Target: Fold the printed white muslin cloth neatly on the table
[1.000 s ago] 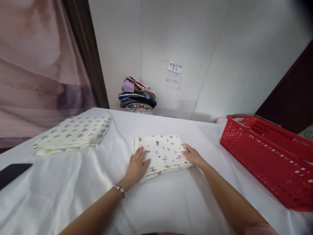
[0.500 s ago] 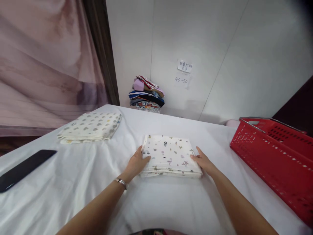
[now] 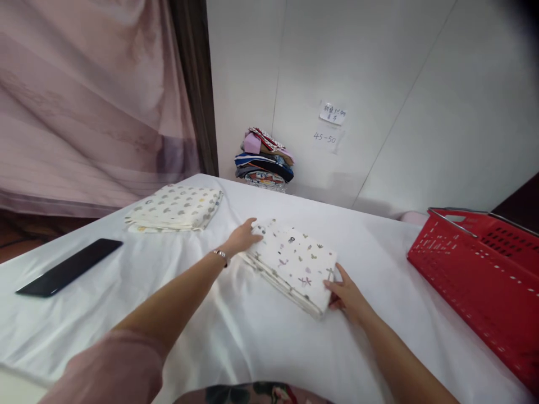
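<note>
A folded white cloth (image 3: 292,261) with small flamingo, palm and cactus prints lies turned at an angle on the white-covered table. My left hand (image 3: 243,237), with a metal watch at the wrist, grips its far left corner, the thumb over the top. At the near right edge my right hand (image 3: 346,292) pinches the cloth, thumb on top and fingers partly hidden beneath. Farther left lies a second folded white cloth (image 3: 179,206) with grey mouse-head-like prints.
A black phone-like slab (image 3: 69,268) lies on the left of the table. On the right stands a red plastic basket (image 3: 475,280) with metal handles. Behind the table's far edge rises a pile of folded fabrics (image 3: 264,160) against the wall, near handwritten paper notes (image 3: 332,114).
The flamingo-print cloth has been rotated clockwise, its left side going away from me and its right side coming nearer. My left hand moved farther forward, my right slightly closer. The view shifted left.
</note>
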### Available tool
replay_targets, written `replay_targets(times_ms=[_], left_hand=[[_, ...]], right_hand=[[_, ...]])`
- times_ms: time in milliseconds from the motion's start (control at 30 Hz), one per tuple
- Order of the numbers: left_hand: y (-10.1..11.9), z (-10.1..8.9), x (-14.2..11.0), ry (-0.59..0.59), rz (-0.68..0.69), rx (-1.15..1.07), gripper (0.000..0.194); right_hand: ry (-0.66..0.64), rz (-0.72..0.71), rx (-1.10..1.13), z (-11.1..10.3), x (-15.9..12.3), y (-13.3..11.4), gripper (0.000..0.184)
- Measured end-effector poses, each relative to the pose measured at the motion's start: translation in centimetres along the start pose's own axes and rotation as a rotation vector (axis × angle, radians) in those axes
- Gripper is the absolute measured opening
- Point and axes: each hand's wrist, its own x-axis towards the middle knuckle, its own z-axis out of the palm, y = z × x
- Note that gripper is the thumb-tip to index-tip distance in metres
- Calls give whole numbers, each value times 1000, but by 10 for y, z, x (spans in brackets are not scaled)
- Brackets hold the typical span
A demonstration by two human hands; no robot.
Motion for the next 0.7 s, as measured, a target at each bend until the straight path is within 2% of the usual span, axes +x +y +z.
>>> replay_targets(times_ms=[100,167,267,333,367,467,533,600,700], left_hand=[[-8,-12,20,-67,-105,5,72],[-16,-16,22,-117,-166,-69,74],[-23,-21,16,-167,-197,-192,76],[-25,-26,12,-194,-224,-255,78],[-25,-29,10,-211,-237,-287,79],[-26,-33,9,-255,-256,-358,81],[-27,-32,12,-236,-237,-365,81],[-29,-29,17,-158,-175,-381,78],[-34,-20,25,-65,-93,-442,74]], right_hand=[[-25,-20,-34,8,-5,4,95],[65,-111,-141,3,1,2,84],[281,-358,-438,-12,23,-8,60],[342,-477,-625,-19,44,-18,52],[336,-487,-691,-20,55,-23,52],[228,-330,-810,-13,85,-37,60],[159,-221,-865,-8,97,-43,65],[139,-190,-887,-6,101,-45,67],[197,-213,-867,-13,92,-40,66]])
